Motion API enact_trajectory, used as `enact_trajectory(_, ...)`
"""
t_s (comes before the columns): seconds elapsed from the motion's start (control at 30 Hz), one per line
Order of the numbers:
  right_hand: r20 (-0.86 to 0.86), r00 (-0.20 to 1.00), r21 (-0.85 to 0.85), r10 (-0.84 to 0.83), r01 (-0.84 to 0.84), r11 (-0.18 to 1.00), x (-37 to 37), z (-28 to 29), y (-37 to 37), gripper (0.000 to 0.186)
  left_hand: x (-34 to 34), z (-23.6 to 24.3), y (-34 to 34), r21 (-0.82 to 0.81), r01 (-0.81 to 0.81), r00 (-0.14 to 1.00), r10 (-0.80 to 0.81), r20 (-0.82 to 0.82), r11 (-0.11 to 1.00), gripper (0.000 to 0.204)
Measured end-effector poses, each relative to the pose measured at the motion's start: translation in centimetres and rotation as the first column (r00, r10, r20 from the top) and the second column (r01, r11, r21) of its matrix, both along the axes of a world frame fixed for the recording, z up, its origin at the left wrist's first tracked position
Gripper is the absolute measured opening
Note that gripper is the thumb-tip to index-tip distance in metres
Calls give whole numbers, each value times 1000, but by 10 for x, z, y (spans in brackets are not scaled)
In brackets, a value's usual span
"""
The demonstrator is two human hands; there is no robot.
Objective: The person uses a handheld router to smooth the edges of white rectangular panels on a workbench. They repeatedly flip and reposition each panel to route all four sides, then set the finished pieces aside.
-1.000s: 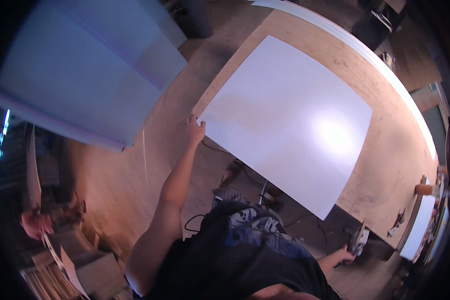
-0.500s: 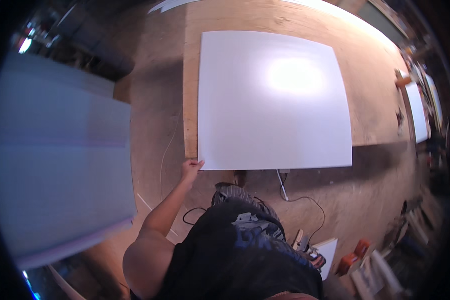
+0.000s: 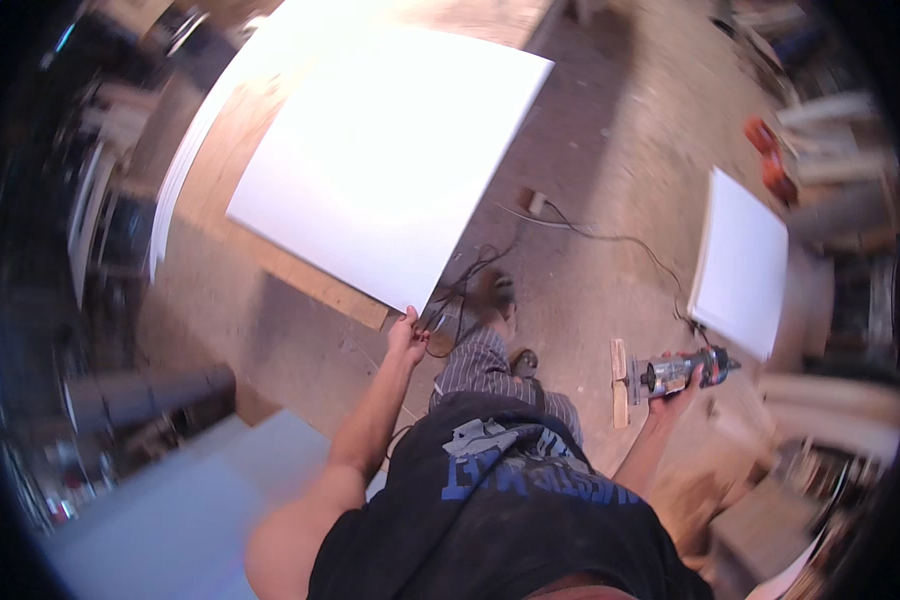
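A white panel (image 3: 390,160) lies on the counter (image 3: 220,165) at upper centre, its lower corner pinched by the left hand (image 3: 408,340), while the right hand (image 3: 678,396) (lower right) grips a power tool (image 3: 673,374).

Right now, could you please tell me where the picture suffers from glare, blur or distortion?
In the head view, glare bleaches the white panel, most strongly toward its top; the long white strips at upper left bow and the picture's corners go black; the far-left clutter looks blurred, while the power tool in the right hand is fairly readable.
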State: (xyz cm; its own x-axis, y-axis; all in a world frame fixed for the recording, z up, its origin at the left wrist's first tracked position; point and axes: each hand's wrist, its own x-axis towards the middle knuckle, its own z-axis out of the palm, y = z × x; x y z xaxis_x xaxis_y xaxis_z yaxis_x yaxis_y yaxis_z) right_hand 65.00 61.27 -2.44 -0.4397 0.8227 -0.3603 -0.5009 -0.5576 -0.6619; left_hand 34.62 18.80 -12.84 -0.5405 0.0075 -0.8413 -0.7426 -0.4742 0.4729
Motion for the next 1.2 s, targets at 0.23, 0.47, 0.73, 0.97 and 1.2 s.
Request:
enact_trajectory(0.23, -133, 987, 60, -96, 104, 993, 105, 40, -91, 46, 13, -9, 52, 145, 154, 978, -172, 120, 977, 22)
enact_trajectory(0.47, -232, 956, 136, -182, 217, 967, 137, 60, -231, 46, 23, -12, 37, 272, 247, 961, -272, 57, 930, 18)
enact_trajectory(0.73, -180, 972, 172, -154, 186, 967, 114, 87, -299, 45, 68, 114, -8, 132, 667, 737, -676, 30, 733, 38)
enact_trajectory(0.97, 267, 940, 383, -210, 97, 919, 53, 120, -357, 48, 157, 301, 2, -439, 896, -363, -448, -817, 74, 47)
enact_trajectory(1.2, 237, 954, 572, -183, 15, 820, 64, 152, -381, 54, 204, 342, 34, -439, 893, -447, -325, -833, -103, 46)
